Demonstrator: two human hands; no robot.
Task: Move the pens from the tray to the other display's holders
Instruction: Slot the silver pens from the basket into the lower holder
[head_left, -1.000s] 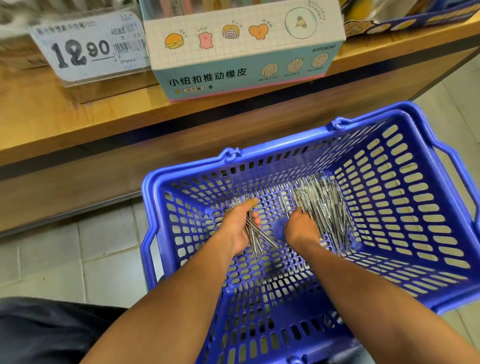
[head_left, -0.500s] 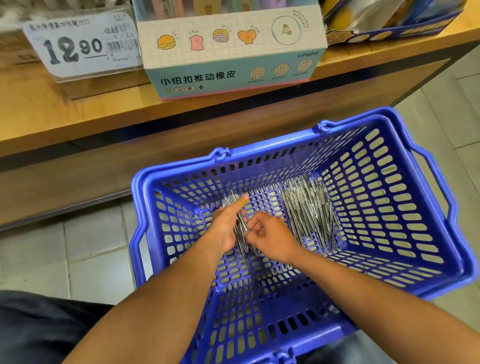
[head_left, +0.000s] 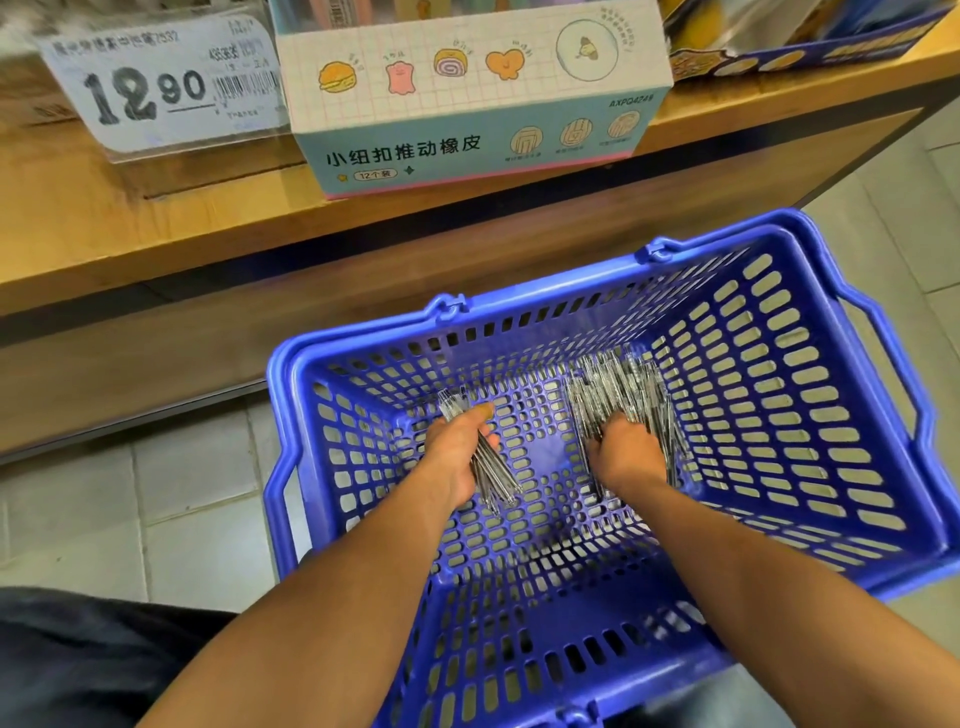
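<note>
Pens (head_left: 488, 467) sit squeezed in the left hand (head_left: 457, 452), the right hand (head_left: 628, 457) digs fingers-hidden into the pile (head_left: 618, 395) mid-frame, and too many may slip out.

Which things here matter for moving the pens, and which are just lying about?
Part of the job:
- bundle of clear pens, gripped by the left hand
- loose heap of clear pens, under the right hand
- blue slotted plastic basket

Just there:
- pastel cardboard eraser box
- white price tag
- wooden shelf
</note>
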